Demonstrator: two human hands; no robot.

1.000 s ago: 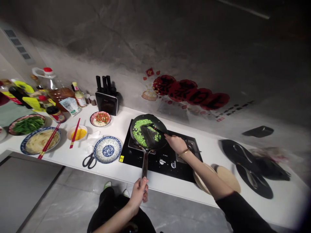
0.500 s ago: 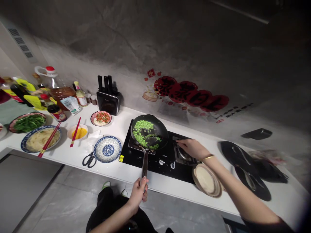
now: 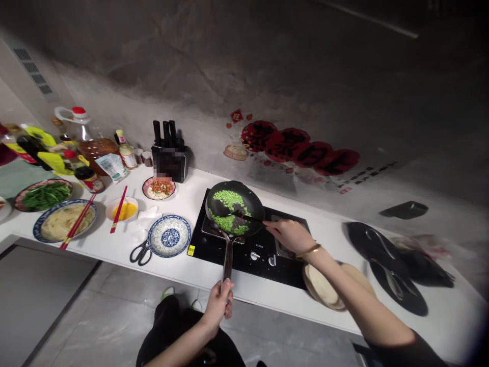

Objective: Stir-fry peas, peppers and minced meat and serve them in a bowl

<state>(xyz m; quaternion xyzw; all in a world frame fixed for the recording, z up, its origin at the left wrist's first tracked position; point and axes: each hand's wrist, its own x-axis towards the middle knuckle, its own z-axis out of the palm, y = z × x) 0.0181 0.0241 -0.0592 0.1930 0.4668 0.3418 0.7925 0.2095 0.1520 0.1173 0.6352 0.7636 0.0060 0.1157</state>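
My left hand (image 3: 219,302) is wrapped round the long metal handle (image 3: 228,260) of a black frying pan (image 3: 254,196). The pan sits on the left burner of the black cooktop (image 3: 244,252). Small chopped green pieces (image 3: 228,198), which look like vegetable, lie over its base with dark bare patches between them. My right hand (image 3: 291,235) is closed on the handle of a slim dark spatula (image 3: 254,219), which reaches in over the pan's right rim among the green pieces. Its far end is hard to make out against the dark pan.
Left of the cooktop are a blue-patterned plate (image 3: 169,243), scissors (image 3: 140,253) and a bowl of beaten egg (image 3: 128,209). Beyond are noodles (image 3: 61,221), greens (image 3: 46,195), several bottles and a knife block (image 3: 170,160). Pale round lids or plates (image 3: 324,288) lie at the cooktop's front right corner.
My right hand has moved left toward the pan, and the spatula now shows plainly across it. The green pieces have shifted in the pan. My left hand keeps its grip on the handle.
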